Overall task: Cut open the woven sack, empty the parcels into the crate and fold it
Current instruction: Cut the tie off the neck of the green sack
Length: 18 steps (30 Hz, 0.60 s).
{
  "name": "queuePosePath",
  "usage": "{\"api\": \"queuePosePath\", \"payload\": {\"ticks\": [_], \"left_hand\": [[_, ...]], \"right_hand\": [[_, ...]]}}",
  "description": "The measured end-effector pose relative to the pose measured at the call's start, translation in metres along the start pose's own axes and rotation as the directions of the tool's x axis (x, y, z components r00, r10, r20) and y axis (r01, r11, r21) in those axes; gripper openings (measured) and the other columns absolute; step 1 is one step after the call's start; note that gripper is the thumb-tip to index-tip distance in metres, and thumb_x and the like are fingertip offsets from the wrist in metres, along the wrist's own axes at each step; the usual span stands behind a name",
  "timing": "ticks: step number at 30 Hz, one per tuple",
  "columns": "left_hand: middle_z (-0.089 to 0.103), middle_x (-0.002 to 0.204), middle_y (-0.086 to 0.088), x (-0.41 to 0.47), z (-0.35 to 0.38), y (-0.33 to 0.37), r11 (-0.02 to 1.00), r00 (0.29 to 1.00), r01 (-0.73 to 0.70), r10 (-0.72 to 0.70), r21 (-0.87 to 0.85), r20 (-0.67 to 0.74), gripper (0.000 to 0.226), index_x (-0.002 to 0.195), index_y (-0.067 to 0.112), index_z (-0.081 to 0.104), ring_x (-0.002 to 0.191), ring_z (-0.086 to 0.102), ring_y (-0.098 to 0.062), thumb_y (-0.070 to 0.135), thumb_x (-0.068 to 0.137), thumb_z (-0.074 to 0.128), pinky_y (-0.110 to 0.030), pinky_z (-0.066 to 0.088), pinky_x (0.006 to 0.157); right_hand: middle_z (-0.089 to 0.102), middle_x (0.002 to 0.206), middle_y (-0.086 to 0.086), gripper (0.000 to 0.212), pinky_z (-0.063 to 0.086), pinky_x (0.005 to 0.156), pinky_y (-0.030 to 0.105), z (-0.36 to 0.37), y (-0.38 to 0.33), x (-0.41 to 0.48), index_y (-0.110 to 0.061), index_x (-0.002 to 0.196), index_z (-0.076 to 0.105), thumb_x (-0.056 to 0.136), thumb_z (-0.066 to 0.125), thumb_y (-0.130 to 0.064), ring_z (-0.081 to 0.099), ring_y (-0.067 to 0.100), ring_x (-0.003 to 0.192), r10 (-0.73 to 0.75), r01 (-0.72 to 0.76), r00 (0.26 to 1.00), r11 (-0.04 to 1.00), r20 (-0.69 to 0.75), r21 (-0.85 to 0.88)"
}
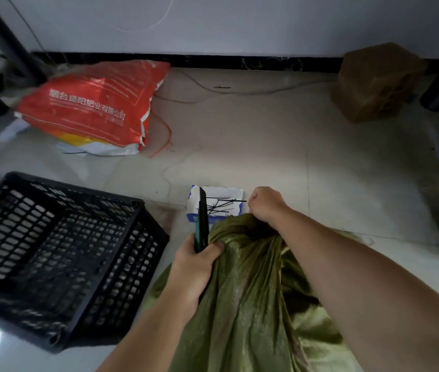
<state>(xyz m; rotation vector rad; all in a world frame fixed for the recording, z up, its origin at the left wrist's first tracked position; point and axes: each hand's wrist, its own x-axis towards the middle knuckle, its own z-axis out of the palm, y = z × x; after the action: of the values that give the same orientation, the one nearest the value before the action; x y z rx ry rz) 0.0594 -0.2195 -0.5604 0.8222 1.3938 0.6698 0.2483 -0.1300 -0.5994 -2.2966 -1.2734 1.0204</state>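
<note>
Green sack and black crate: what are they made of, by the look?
Green sack: looks like woven plastic cloth, with a slight sheen, fine weave lines and stiff creases where it is bunched. Black crate: likely moulded hard plastic, matte to semi-gloss, with walls and floor a regular grid of slots and thick rims. Neither is certain from looks alone.

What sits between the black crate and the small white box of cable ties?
Bare floor tile only, in the head view: nothing lies between the black crate and the white box. The cutter in the left hand rises just in front of the box.
</note>
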Motion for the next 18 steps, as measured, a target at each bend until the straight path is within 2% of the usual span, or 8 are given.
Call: {"api": "queuePosePath", "payload": {"ticks": [4, 8, 10, 13, 15, 18], "left_hand": [[0.078, 0.095, -0.011, 0.01, -0.012, -0.009, 0.998, 0.998, 0.052, -0.05, -0.029, 0.046, 0.019, 0.106, 0.023, 0.069, 0.09, 0.075, -0.033, 0.017, 0.088, 0.071, -0.055, 0.057, 0.09], [0.078, 0.098, -0.011, 0.024, -0.025, -0.015, 0.998, 0.997, 0.056, -0.055, -0.03, 0.062, 0.023, 0.113, 0.019, 0.069, 0.092, 0.075, -0.031, 0.016, 0.091, 0.069, -0.047, 0.058, 0.089], [0.079, 0.097, -0.01, 0.026, -0.029, -0.016, 0.999, 0.997, 0.05, -0.049, -0.018, 0.063, 0.022, 0.113, 0.019, 0.069, 0.091, 0.075, -0.029, 0.014, 0.092, 0.067, -0.04, 0.058, 0.085], [0.079, 0.097, -0.008, 0.031, -0.035, -0.016, 0.999, 0.997, 0.05, -0.049, -0.01, 0.067, 0.021, 0.112, 0.02, 0.069, 0.092, 0.075, -0.027, 0.014, 0.092, 0.067, -0.039, 0.057, 0.086], [0.079, 0.097, -0.007, 0.034, -0.037, -0.016, 0.999, 0.997, 0.041, -0.04, -0.001, 0.069, 0.02, 0.111, 0.02, 0.069, 0.091, 0.075, -0.026, 0.015, 0.092, 0.067, -0.038, 0.057, 0.083], [0.079, 0.095, -0.007, 0.039, -0.035, -0.015, 1.0, 0.997, 0.015, -0.016, 0.011, 0.078, 0.02, 0.11, 0.021, 0.069, 0.09, 0.076, -0.027, 0.014, 0.091, 0.067, -0.042, 0.058, 0.085]], "right_hand": [[0.065, 0.126, 0.015, 0.033, 0.051, 0.096, 0.035, 0.029, -0.013, 0.023, -0.006, 0.118, 0.067, 0.093, 0.046, -0.011, 0.059, 0.035, 0.117, -0.028, 0.03, 0.999, 0.991, 0.017, -0.131], [0.065, 0.129, 0.013, 0.032, 0.051, 0.099, 0.037, 0.05, -0.027, 0.048, -0.007, 0.12, 0.068, 0.096, 0.047, -0.011, 0.058, 0.035, 0.121, -0.017, 0.015, 1.0, 0.988, -0.012, -0.151], [0.06, 0.137, 0.014, 0.034, 0.047, 0.103, 0.036, 0.056, -0.03, 0.057, -0.008, 0.129, 0.063, 0.099, 0.051, -0.019, 0.053, 0.034, 0.127, -0.001, 0.001, 1.0, 0.994, -0.001, -0.112], [0.048, 0.149, 0.014, 0.046, 0.039, 0.108, 0.035, 0.059, -0.029, 0.061, -0.012, 0.143, 0.049, 0.102, 0.049, -0.031, 0.044, 0.034, 0.137, 0.016, -0.01, 0.998, 0.995, 0.056, -0.095], [0.048, 0.149, 0.014, 0.044, 0.039, 0.107, 0.033, 0.057, -0.026, 0.062, -0.013, 0.142, 0.051, 0.102, 0.046, -0.03, 0.044, 0.034, 0.136, 0.002, 0.004, 0.999, 0.992, 0.052, -0.127], [0.06, 0.136, 0.011, 0.035, 0.043, 0.101, 0.032, 0.041, -0.025, 0.056, -0.015, 0.126, 0.064, 0.098, 0.045, -0.025, 0.053, 0.032, 0.127, -0.058, 0.057, 0.997, 0.998, -0.047, -0.024]]}}
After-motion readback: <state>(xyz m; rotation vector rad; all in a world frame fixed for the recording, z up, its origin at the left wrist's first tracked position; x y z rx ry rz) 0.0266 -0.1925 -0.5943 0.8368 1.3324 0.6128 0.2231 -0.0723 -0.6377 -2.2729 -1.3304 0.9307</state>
